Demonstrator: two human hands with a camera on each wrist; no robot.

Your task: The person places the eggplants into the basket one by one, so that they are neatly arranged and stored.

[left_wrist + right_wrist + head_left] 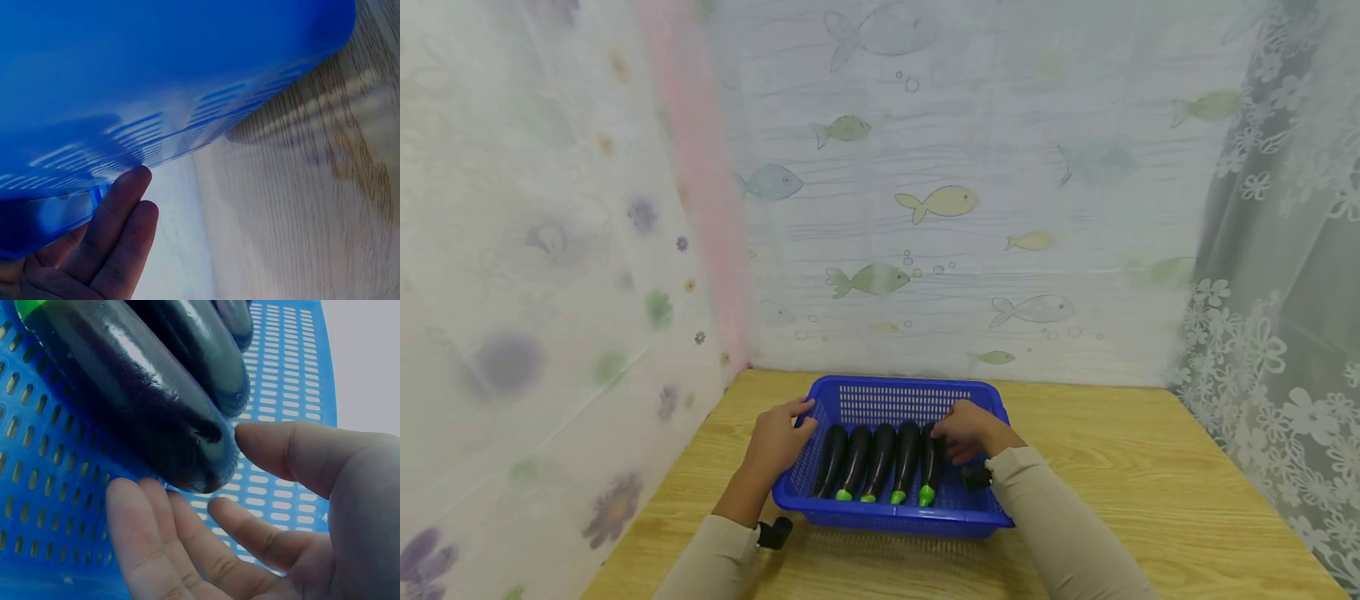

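Note:
Several dark eggplants with green stem ends lie side by side in a blue plastic basket. My left hand holds the basket's left rim; in the left wrist view, fingers of this hand show against the outside below the rim. Inside the basket, my right hand is at the far end of the rightmost eggplant. From the right wrist view, the thumb is at that eggplant's rounded tip, with the other fingers loosely spread below it and not closed round it.
The basket stands on a wood-grain table. Behind it hangs a pale curtain with fish prints; a flowered sheet is on the left and a lace-like curtain on the right.

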